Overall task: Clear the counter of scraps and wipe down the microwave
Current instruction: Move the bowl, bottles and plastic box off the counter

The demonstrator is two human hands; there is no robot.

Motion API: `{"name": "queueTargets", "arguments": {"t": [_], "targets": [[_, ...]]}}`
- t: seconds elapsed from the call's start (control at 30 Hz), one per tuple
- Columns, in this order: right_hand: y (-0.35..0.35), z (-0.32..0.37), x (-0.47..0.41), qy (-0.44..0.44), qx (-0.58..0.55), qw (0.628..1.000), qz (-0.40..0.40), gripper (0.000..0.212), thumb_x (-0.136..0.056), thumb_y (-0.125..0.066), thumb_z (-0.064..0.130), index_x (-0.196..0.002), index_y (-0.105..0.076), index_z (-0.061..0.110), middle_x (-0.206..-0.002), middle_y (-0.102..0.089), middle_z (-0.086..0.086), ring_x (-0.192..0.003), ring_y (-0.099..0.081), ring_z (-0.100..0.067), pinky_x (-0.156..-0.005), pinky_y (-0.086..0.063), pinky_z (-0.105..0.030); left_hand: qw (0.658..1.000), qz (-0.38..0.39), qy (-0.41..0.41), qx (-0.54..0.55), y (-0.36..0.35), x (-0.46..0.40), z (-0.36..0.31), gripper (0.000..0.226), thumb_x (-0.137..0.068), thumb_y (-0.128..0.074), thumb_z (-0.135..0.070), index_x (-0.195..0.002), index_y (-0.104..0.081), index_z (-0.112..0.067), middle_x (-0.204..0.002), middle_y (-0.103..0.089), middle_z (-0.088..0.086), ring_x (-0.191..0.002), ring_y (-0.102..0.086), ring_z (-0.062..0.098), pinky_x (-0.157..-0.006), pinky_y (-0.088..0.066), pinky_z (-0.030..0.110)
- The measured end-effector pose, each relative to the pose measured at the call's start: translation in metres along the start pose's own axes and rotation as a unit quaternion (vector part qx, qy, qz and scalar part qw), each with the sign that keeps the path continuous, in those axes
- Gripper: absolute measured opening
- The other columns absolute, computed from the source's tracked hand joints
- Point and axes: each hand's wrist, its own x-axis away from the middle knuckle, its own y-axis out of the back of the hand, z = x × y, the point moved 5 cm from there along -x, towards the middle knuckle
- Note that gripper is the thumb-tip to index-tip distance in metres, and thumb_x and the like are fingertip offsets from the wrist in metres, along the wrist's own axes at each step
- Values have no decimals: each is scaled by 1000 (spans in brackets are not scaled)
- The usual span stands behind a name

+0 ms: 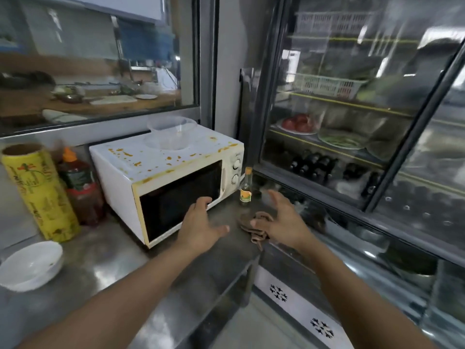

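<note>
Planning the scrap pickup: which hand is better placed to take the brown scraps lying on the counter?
The right hand. It hovers open directly over the brown scraps beside the small bottle, while the left hand is open in front of the microwave door, farther from them.

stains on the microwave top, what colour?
Orange-yellow splatters on the white microwave top and front edge; clearest in the head view.
</note>
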Motion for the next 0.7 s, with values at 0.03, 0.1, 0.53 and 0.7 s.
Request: {"name": "queueTargets", "arguments": {"t": [0.03, 0.1, 0.53, 0.7], "targets": [[6, -9, 0, -4, -3, 1000, 3, 74, -77, -76, 26, -138, -35, 18, -120, -49, 9, -97, -51, 0, -78, -35, 3, 1000, 2, 5, 0, -6, 0, -3, 82, -70, -80, -29, -137, -35, -17, -136, -44, 8, -124, -45, 24, -102, -41, 38], [12, -24, -2, 1, -1, 1000, -6, 87, -73, -77, 37, -144, -30, 20, -142, -39, -1, -128, -40, -16, -104, -36, -23, 1000, 7, 14, 4, -17, -1, -9, 82, -70, -80, -28, -138, -35, -18, -137, -44, 9, -125, -45, 25, -101, -42, 39], [16, -83, -87, 5, -2, 999, 40, 89, -74, -76, 39, -145, -26, 21, -148, -35, 0, -134, -35, -19, -109, -31, -35, 998, -14, 52, 10, -88, -77, -10, 81, -72, -79, -28, -138, -34, -15, -137, -46, 10, -123, -48, 25, -98, -43, 37], [2, -104, -158, 9, -7, 996, 93, 85, -75, -76, 34, -144, -29, 21, -147, -35, -1, -132, -37, -19, -106, -31, -29, 996, -29, 83, 22, -119, -133, 3, 80, -72, -78, -28, -137, -34, -15, -135, -47, 9, -122, -48, 24, -95, -41, 31]]}}
